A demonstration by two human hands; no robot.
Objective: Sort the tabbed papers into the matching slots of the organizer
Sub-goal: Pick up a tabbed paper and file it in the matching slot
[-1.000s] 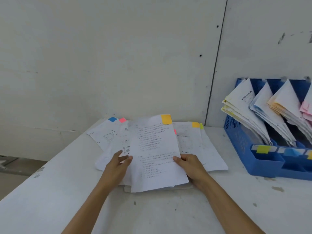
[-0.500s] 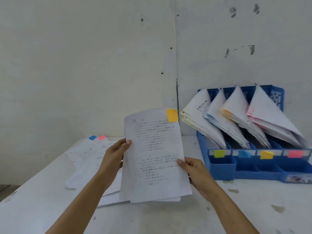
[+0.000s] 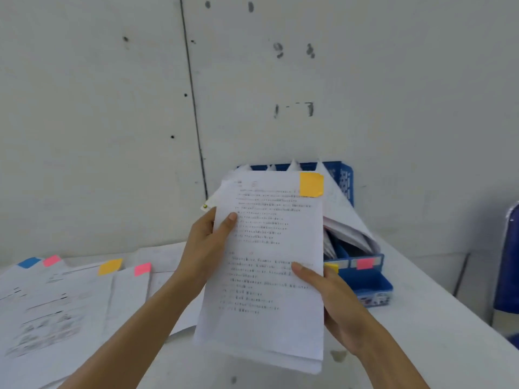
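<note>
The person holds a printed paper (image 3: 269, 276) upright in the air in front of the blue organizer (image 3: 370, 284), above the white table (image 3: 421, 318). More than one sheet edge shows at its lower end, so it looks like a thin bundle rather than a single page. An orange tab (image 3: 311, 184) sticks to its top right corner.

The left hand (image 3: 205, 248) grips the left edge about halfway up, its thumb pressed on the printed face and its fingers out of sight behind the sheet. The right hand (image 3: 331, 299) pinches the right edge lower down, with its thumb on the front and its fingers curled behind.

The paper covers most of the organizer. To its right, filed papers (image 3: 345, 220) lean out of the slots, and the back wall of the organizer rises behind them. On the front rail a yellow label (image 3: 331, 267) peeks out just beside the held sheet, with a pink label (image 3: 364, 263) next to it on the right.

On the left part of the table lies a loose spread of papers (image 3: 70, 304), overlapping one another. Their tabs show along the far edge: a blue tab (image 3: 28, 262), a pink tab (image 3: 52, 260) just beside it, then a second orange tab (image 3: 110, 266) and a second pink tab (image 3: 142, 269).

A pale wall (image 3: 112, 108) with dark marks and a vertical seam stands behind the table. A dark blue object (image 3: 508, 262) is cut off at the right border; what it is cannot be told.
</note>
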